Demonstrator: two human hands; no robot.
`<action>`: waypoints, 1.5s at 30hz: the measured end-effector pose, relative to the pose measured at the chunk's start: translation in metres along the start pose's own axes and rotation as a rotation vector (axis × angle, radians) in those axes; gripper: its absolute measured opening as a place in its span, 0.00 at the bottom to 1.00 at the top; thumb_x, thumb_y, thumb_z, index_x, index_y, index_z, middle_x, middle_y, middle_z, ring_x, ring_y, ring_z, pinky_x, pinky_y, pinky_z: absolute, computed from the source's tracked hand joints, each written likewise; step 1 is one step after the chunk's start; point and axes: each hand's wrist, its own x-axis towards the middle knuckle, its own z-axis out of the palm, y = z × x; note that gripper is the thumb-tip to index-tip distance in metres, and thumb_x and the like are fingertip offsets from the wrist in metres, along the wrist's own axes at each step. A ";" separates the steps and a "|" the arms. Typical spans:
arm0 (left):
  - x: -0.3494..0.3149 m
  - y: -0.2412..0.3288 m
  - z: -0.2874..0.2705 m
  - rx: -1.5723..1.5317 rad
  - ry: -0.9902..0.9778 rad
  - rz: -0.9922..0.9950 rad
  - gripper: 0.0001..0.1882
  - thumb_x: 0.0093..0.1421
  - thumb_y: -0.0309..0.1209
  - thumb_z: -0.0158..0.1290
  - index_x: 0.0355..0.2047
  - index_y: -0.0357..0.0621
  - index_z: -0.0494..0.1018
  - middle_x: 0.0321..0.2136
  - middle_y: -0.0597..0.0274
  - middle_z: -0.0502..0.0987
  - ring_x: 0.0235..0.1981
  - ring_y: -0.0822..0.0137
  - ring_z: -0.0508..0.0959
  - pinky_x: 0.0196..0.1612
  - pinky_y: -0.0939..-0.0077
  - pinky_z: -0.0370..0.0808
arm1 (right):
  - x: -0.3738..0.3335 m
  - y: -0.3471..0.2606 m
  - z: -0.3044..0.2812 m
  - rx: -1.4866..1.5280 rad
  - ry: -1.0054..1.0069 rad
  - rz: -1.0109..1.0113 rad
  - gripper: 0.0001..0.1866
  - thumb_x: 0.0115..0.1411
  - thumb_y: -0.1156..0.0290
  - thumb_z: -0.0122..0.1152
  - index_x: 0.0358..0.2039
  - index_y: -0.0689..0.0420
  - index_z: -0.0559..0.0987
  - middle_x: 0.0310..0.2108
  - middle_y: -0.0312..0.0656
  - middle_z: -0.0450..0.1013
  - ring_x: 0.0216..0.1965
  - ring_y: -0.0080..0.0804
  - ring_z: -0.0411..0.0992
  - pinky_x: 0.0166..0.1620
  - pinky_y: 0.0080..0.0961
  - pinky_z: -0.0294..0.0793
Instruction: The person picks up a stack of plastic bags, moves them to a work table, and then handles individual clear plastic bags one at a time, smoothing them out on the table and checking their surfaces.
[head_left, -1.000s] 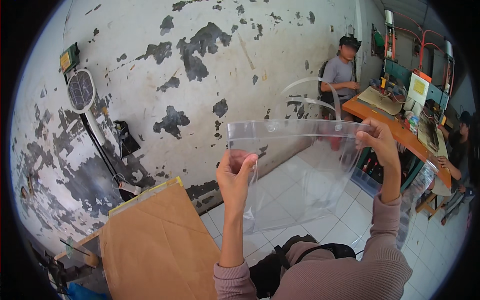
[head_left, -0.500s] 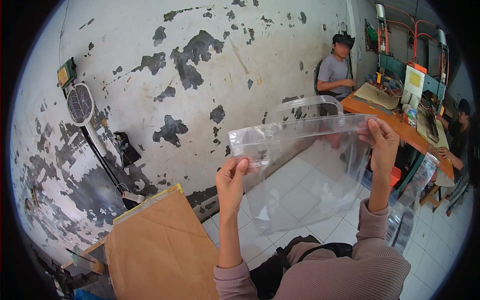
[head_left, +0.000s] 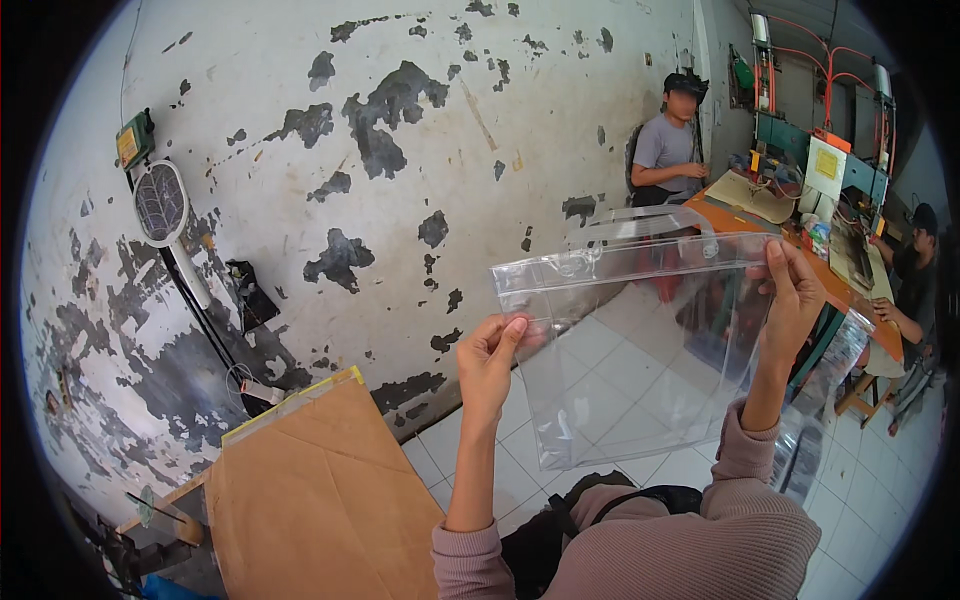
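Note:
Between my two hands hangs a clear plastic bag (head_left: 640, 350), see-through, with a folded band along its top and a clear handle (head_left: 650, 222) arching above it. My left hand (head_left: 490, 360) pinches the bag's left side just below the band, thumb on the near face. At the upper right corner, my right hand (head_left: 793, 290) grips the bag between thumb and fingers. The bag is held up in the air, its bottom hanging free above the tiled floor, tilted a little with the right side higher.
A brown-covered table (head_left: 320, 490) stands at the lower left. Along the peeling wall hang an electric swatter (head_left: 162, 205) and a black pouch (head_left: 252, 297). At right, an orange workbench (head_left: 730, 215) carries a machine; one person (head_left: 668, 150) sits behind it, another (head_left: 915, 265) at the far right.
Both hands have shifted to the right with the bag, the right one slightly lower. The bag is still held at both sides.

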 end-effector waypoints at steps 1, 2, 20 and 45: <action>0.000 0.000 0.001 -0.018 -0.011 0.003 0.09 0.55 0.26 0.48 0.32 0.31 0.72 0.25 0.56 0.76 0.27 0.71 0.76 0.33 0.82 0.71 | 0.000 -0.001 0.000 -0.004 0.003 -0.005 0.12 0.53 0.66 0.56 0.34 0.61 0.76 0.23 0.36 0.73 0.20 0.18 0.69 0.22 0.11 0.59; 0.000 0.001 0.001 -0.018 -0.010 0.003 0.09 0.55 0.26 0.48 0.32 0.31 0.72 0.25 0.56 0.76 0.27 0.71 0.76 0.33 0.82 0.71 | -0.001 -0.002 0.000 -0.008 0.006 -0.008 0.12 0.53 0.66 0.56 0.34 0.61 0.76 0.23 0.36 0.73 0.20 0.18 0.69 0.23 0.11 0.59; -0.001 0.000 -0.001 -0.017 0.000 -0.002 0.09 0.55 0.26 0.48 0.32 0.30 0.72 0.25 0.54 0.76 0.28 0.69 0.76 0.34 0.81 0.72 | -0.002 -0.002 -0.001 0.012 -0.009 -0.021 0.11 0.53 0.69 0.55 0.33 0.62 0.76 0.22 0.36 0.73 0.20 0.17 0.68 0.22 0.11 0.58; -0.002 -0.003 0.001 0.005 0.033 -0.043 0.10 0.55 0.28 0.49 0.31 0.31 0.72 0.24 0.56 0.76 0.26 0.72 0.75 0.32 0.82 0.69 | -0.003 0.006 -0.002 -0.063 -0.019 0.000 0.11 0.53 0.67 0.55 0.33 0.61 0.77 0.19 0.33 0.72 0.17 0.13 0.66 0.19 0.09 0.53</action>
